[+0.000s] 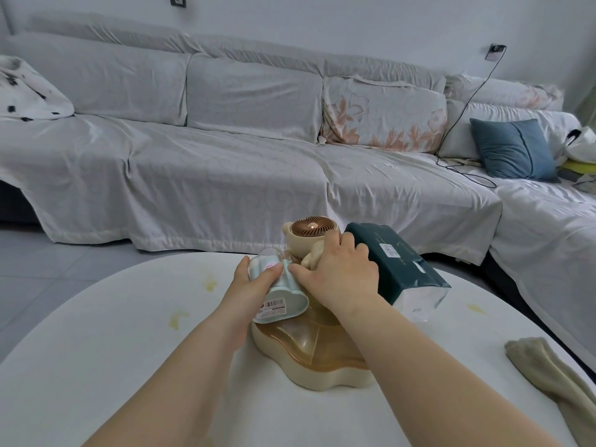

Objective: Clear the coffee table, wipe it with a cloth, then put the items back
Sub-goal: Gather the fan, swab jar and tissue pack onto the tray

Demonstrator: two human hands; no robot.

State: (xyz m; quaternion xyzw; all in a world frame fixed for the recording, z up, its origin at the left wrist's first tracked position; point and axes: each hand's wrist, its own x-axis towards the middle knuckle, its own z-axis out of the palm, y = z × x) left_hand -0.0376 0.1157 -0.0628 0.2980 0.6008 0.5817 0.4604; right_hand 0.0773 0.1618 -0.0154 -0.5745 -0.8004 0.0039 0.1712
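— Two hands low over the white bench (113, 350). Left hand (254, 282) first?

— Wrapped round a pale-green canister (283, 301), fingers (272, 271) curled narrow across its upper side, palm behind. Canister tilted, barcoded base toward the camera, just over the amber lid of a cream box (309, 353).

— And the right hand (338, 275)?

— Draped over the foot of a beige fan (311, 235). Thumb touching the canister, fingers bent down between fan and a dark-green tissue pack (396, 262). Gripping or merely resting: cannot tell.

— Cloth?

— Beige cloth (554, 375) lying at the bench's right edge, well apart from either hand.

— Anything else on the bench?

— Three yellow smears (177, 319): two left of the hands, one right, past the tissue pack. Beyond, a covered sofa (225, 156) with a blue cushion (512, 150).
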